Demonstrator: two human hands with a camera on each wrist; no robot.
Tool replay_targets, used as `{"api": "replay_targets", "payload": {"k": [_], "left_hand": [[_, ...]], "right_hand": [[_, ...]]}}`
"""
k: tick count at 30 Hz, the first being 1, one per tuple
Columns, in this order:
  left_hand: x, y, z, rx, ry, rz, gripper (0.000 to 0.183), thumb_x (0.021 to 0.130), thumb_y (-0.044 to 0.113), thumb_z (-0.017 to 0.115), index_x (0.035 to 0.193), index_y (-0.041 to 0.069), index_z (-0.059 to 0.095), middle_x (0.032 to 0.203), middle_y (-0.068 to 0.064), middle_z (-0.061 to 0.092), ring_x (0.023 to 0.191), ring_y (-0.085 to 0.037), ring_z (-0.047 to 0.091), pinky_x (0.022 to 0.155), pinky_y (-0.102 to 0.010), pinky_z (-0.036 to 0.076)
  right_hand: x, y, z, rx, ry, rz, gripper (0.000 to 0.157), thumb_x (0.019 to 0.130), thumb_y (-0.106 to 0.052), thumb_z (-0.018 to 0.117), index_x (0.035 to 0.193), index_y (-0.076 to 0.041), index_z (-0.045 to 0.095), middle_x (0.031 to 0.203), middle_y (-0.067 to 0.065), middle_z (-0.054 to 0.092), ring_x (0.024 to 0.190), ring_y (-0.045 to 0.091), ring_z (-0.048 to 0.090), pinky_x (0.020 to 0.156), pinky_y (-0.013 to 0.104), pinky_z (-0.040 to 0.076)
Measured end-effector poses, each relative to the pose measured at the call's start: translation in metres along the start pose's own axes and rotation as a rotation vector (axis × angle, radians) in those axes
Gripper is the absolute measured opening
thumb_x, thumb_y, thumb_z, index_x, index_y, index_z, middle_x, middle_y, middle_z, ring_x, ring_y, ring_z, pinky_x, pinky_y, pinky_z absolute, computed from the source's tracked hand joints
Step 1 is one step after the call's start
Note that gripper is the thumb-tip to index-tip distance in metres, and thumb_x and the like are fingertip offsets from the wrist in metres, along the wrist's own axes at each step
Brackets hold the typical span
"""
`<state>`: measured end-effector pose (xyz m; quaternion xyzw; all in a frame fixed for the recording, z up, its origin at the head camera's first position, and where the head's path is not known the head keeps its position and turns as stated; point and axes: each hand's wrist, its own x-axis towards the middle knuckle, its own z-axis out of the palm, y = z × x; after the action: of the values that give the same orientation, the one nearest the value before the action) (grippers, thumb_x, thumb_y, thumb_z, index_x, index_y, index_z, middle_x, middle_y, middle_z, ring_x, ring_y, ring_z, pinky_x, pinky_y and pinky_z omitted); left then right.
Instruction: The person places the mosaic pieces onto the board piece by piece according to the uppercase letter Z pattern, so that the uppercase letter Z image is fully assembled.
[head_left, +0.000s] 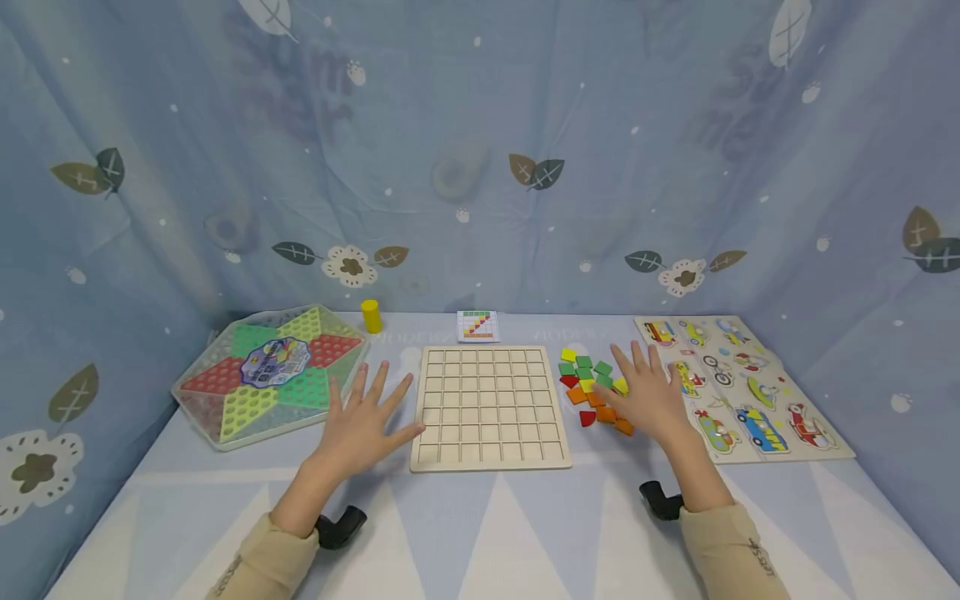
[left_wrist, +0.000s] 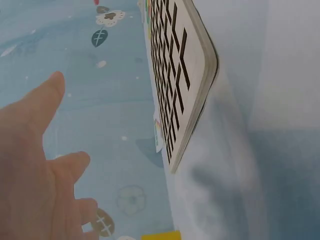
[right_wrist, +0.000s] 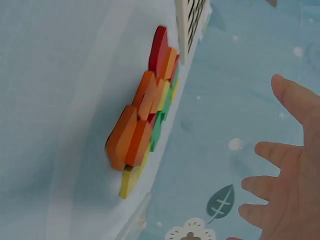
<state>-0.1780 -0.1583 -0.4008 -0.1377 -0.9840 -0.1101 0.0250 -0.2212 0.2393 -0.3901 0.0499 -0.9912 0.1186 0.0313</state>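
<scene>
A square wooden grid board [head_left: 491, 408] lies flat in the middle of the table. Beside its left edge hovers my left hand [head_left: 366, 429], fingers spread and holding nothing. My right hand [head_left: 649, 398], likewise spread and holding nothing, is over the right side of a loose pile of small coloured pieces [head_left: 585, 386]. These are green, yellow, orange and red; in the right wrist view, orange pieces [right_wrist: 131, 135] lean on one another and a red piece [right_wrist: 158, 50] sits at one end. Behind the board a small pattern card [head_left: 477, 327] shows a coloured grid.
A hexagonal Chinese checkers board [head_left: 276, 372] lies at the left, with a yellow cylinder [head_left: 371, 316] near its back right corner. At the right is a wooden picture puzzle [head_left: 738, 387] with vehicle pieces. A patterned curtain [head_left: 480, 167] stands behind the table.
</scene>
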Motion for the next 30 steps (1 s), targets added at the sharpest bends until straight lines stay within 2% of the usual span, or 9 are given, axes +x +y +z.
{"api": "replay_targets", "payload": {"k": [6, 10, 14, 20, 24, 30], "left_hand": [[0.01, 0.0, 0.008, -0.128, -0.054, 0.005, 0.079, 0.087, 0.064, 0.043, 0.148, 0.019, 0.023, 0.154, -0.019, 0.007, 0.138, -0.045, -0.002, 0.1, -0.07, -0.003], [0.019, 0.001, 0.014, -0.166, -0.096, -0.002, 0.079, 0.087, 0.065, 0.041, 0.148, 0.02, 0.021, 0.153, -0.02, 0.008, 0.138, -0.046, 0.0, 0.101, -0.07, -0.001], [0.027, 0.002, 0.02, -0.193, -0.143, -0.013, 0.08, 0.087, 0.066, 0.04, 0.149, 0.02, 0.021, 0.153, -0.02, 0.007, 0.138, -0.045, -0.001, 0.1, -0.07, -0.003], [0.036, 0.004, 0.026, -0.227, -0.195, -0.026, 0.078, 0.087, 0.061, 0.046, 0.148, 0.018, 0.023, 0.153, -0.021, 0.006, 0.137, -0.046, -0.004, 0.1, -0.07, -0.007], [0.039, 0.006, 0.028, -0.228, -0.22, -0.039, 0.075, 0.087, 0.057, 0.049, 0.147, 0.018, 0.026, 0.153, -0.022, 0.007, 0.137, -0.046, -0.005, 0.1, -0.069, -0.008], [0.041, 0.005, 0.032, -0.222, -0.244, -0.04, 0.077, 0.085, 0.055, 0.054, 0.146, 0.015, 0.03, 0.152, -0.024, 0.008, 0.137, -0.047, -0.005, 0.099, -0.07, -0.01]], "right_hand": [[0.021, 0.014, 0.006, 0.023, -0.059, 0.031, 0.078, 0.089, -0.053, 0.048, 0.147, -0.008, 0.021, 0.149, 0.028, 0.015, 0.135, 0.049, 0.007, 0.101, 0.069, 0.002], [0.034, 0.018, 0.009, 0.099, -0.104, 0.055, 0.072, 0.091, -0.045, 0.05, 0.146, -0.005, 0.025, 0.144, 0.03, 0.026, 0.131, 0.05, 0.021, 0.099, 0.07, 0.013], [0.047, 0.02, 0.013, 0.175, -0.165, 0.128, 0.062, 0.093, -0.037, 0.048, 0.143, -0.004, 0.03, 0.138, 0.029, 0.038, 0.125, 0.05, 0.033, 0.098, 0.068, 0.02], [0.064, 0.026, 0.024, 0.237, -0.254, 0.237, 0.051, 0.094, -0.027, 0.048, 0.138, -0.002, 0.04, 0.133, 0.028, 0.043, 0.116, 0.042, 0.044, 0.098, 0.057, 0.035], [0.072, 0.028, 0.031, 0.205, -0.255, 0.245, 0.048, 0.093, -0.025, 0.051, 0.133, 0.001, 0.046, 0.129, 0.028, 0.046, 0.108, 0.038, 0.047, 0.097, 0.053, 0.037], [0.076, 0.026, 0.032, 0.185, -0.224, 0.245, 0.044, 0.09, -0.024, 0.057, 0.124, 0.003, 0.054, 0.123, 0.026, 0.049, 0.098, 0.035, 0.048, 0.092, 0.05, 0.041]]}}
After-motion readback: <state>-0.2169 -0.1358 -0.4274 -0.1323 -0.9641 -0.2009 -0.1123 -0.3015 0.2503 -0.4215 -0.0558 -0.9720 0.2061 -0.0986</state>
